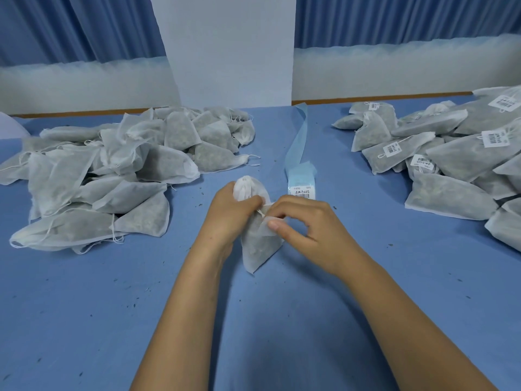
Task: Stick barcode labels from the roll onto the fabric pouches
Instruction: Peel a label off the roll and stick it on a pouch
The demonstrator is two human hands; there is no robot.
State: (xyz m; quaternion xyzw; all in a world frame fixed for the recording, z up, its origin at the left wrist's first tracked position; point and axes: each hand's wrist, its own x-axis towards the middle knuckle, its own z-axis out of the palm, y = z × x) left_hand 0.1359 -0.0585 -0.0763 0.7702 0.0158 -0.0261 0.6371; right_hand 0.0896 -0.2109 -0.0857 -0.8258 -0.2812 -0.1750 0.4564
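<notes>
On the tabletop [394,277], the left hand [228,218] curls its grip round the neck of a fabric pouch [256,249]. The right hand [307,224] pinches what looks like a label [267,225] against it, the roll [301,184] just beyond. Yielding fabric could crease the label.

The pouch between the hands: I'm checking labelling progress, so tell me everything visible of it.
The pouch is a thin, white, see-through fabric bag with greyish-green filling, its neck gathered shut by a drawstring. It sits on the blue table, neck pointing away. The left hand grips its upper part; the right hand pinches a pale piece at its side. No barcode shows.
</notes>
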